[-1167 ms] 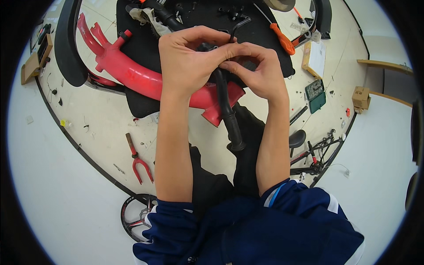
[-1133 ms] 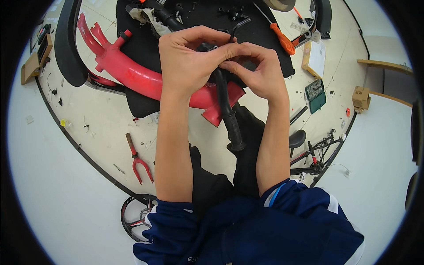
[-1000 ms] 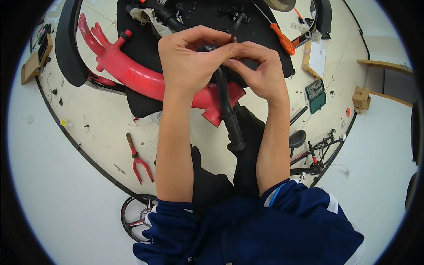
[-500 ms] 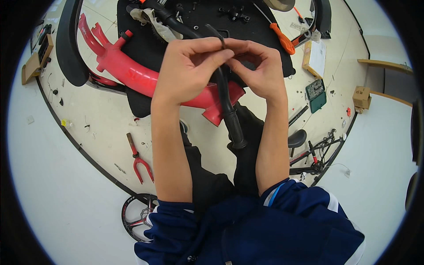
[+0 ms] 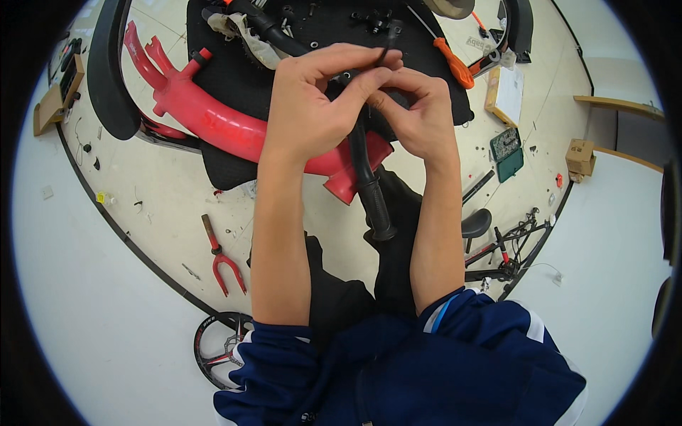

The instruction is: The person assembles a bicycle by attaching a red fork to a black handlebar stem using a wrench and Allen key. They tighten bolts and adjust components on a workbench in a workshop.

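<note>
My left hand (image 5: 312, 106) is closed in a pinch, with a thin dark hex key (image 5: 389, 44) standing up from its fingertips; the key is blurred. Against it, my right hand (image 5: 415, 106) is also closed, thumb to fingers, and what lies in its pinch is hidden. Both hands are above a black bicycle handlebar (image 5: 364, 163), whose ribbed rubber grip (image 5: 376, 209) points toward me. Under the handlebar a red bicycle frame (image 5: 220, 124) lies across the black chair seat (image 5: 229, 167), its short open tube end toward my legs.
An orange-handled screwdriver (image 5: 453, 62) lies at the seat's right edge, small dark parts (image 5: 373, 23) at its far side. On the floor are a red fork (image 5: 226, 266), a wheel (image 5: 213, 348), an open green case (image 5: 508, 153), a saddle (image 5: 476, 224) and another bicycle frame (image 5: 508, 263).
The hex key has swung from leaning left to standing up and right of the fingertips. My left hand has shifted right and slightly up; the right hand has barely moved.
</note>
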